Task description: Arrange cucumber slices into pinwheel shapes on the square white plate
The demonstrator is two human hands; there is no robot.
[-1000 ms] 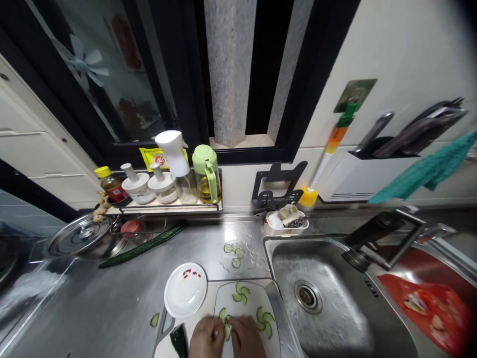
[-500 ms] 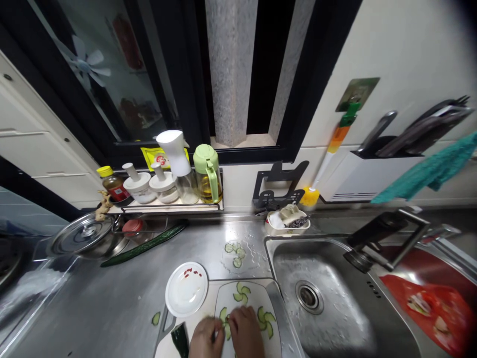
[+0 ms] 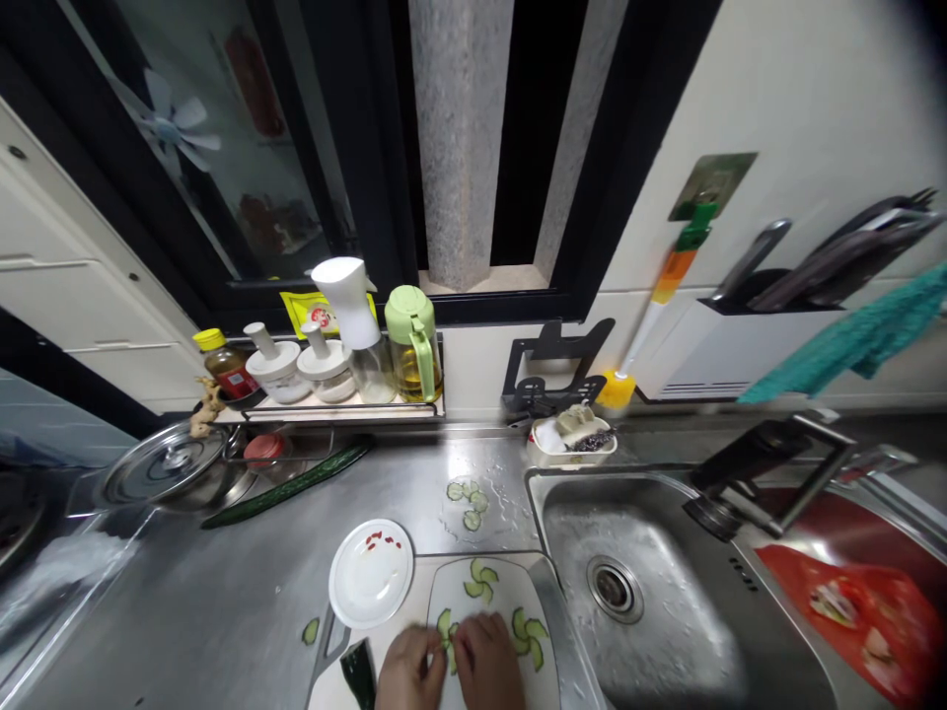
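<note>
My left hand [image 3: 409, 669] and my right hand [image 3: 488, 663] are close together over a white square plate [image 3: 494, 592]. Fingers of both are bent in a pinch at a group of cucumber slices [image 3: 445, 623] on the plate's left side; whatever lies between the fingertips is too small or hidden. Curved green slices form a pinwheel [image 3: 480, 580] at the plate's far edge and another pinwheel [image 3: 528, 639] at its right. Beside my left hand lies a cut cucumber piece [image 3: 359, 673] on a cutting board [image 3: 389, 631]. A round white dish [image 3: 370, 582] holds several small red pieces.
To the right is a steel sink [image 3: 636, 552] with a black faucet [image 3: 747, 473]. Thin cucumber slices [image 3: 470, 501] lie on the wet counter, and a whole cucumber [image 3: 288, 488] lies farther left. A rack [image 3: 347, 414] carries seasoning jars and an oil bottle [image 3: 412, 345].
My hands stay at the same slices on the plate, with only slight finger movement. The dish and the other slices have not moved.
</note>
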